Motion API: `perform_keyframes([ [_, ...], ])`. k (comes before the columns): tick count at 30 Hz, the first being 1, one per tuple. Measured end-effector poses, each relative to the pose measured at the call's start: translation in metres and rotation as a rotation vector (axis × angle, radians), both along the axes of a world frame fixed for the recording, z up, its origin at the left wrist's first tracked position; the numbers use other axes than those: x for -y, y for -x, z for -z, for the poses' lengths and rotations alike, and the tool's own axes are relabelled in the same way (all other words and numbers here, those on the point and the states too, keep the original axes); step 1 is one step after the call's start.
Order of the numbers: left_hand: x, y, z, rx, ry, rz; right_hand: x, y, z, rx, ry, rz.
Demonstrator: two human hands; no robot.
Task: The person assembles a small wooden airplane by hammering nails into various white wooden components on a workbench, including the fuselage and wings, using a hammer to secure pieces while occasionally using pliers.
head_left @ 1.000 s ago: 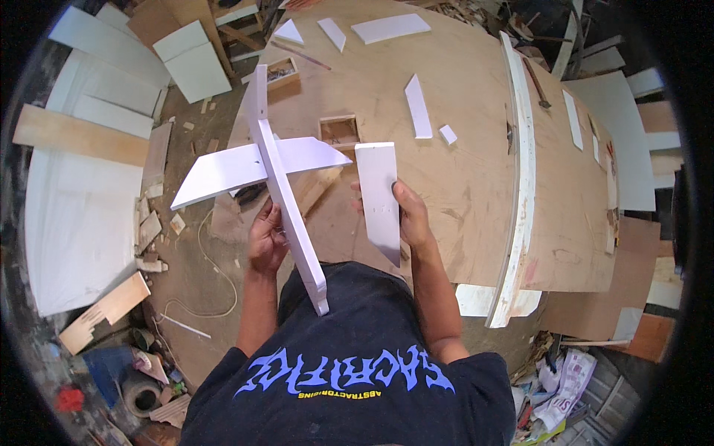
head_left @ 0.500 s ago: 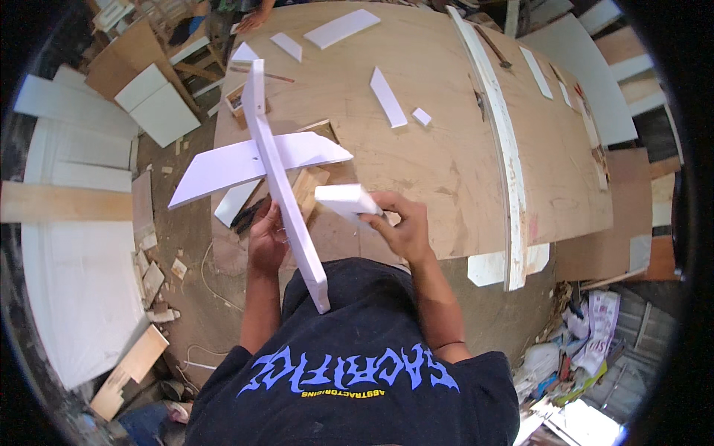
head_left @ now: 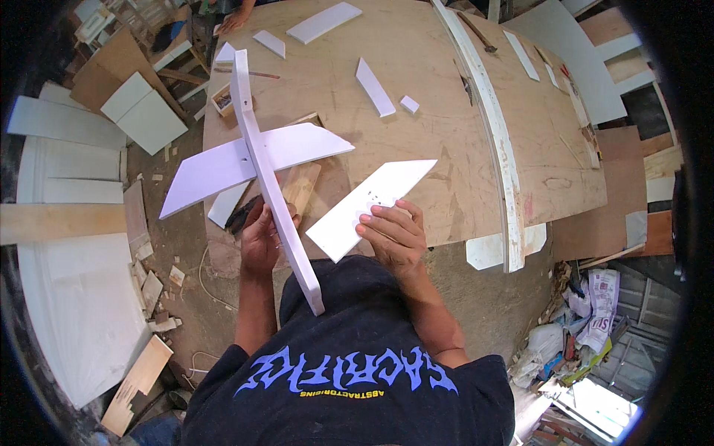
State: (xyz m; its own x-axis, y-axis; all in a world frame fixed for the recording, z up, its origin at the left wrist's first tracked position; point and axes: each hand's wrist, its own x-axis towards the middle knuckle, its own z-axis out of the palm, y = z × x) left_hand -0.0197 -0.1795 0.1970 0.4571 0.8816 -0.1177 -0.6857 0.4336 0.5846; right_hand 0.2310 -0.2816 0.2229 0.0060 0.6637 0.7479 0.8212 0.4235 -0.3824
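My left hand [head_left: 259, 239] is closed round a long white wooden strip [head_left: 277, 201], which slants up and away from my body. A white board with slanted ends [head_left: 204, 177] crosses the strip behind it, so the two form a cross shape. Small dark holes show along the strip. In my right hand [head_left: 396, 236] is a separate white board [head_left: 353, 212] with angled ends, its broad face turned up and a few dark marks on it. My fingers lie over its right edge. The two pieces are apart.
Several white offcuts, among them a slanted piece [head_left: 374, 88] and a small block [head_left: 409, 104], lie on the plywood table [head_left: 439, 149]. A long white beam [head_left: 487, 111] runs across its right part. Another person's hand [head_left: 236, 18] rests at the far left edge.
My right hand has turned its white board from nearly edge-on to broad face up. The strip in my left hand stays held, shifting slightly left in view as the head view moves.
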Motion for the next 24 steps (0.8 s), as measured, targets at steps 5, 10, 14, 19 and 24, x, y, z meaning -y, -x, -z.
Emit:
perform_keyframes([
  [5, 0.004, -0.005, -0.003, -0.002, -0.080, 0.020, 0.003, -0.007, 0.004, -0.049, -0.017, -0.017],
  [10, 0.016, -0.020, -0.029, -0.095, -0.036, -0.077, 0.001, -0.023, 0.001, -0.240, 0.060, -0.094],
  [14, 0.018, -0.026, -0.027, -0.124, -0.133, -0.049, -0.010, -0.043, -0.011, -0.640, 0.470, -0.247],
  [19, 0.022, -0.048, -0.020, 0.018, -0.171, -0.050, -0.034, -0.059, -0.018, -0.464, 0.650, -0.574],
  [24, 0.036, -0.070, -0.033, 0.134, -0.177, -0.026, -0.048, -0.068, -0.030, -0.355, 0.681, -0.647],
])
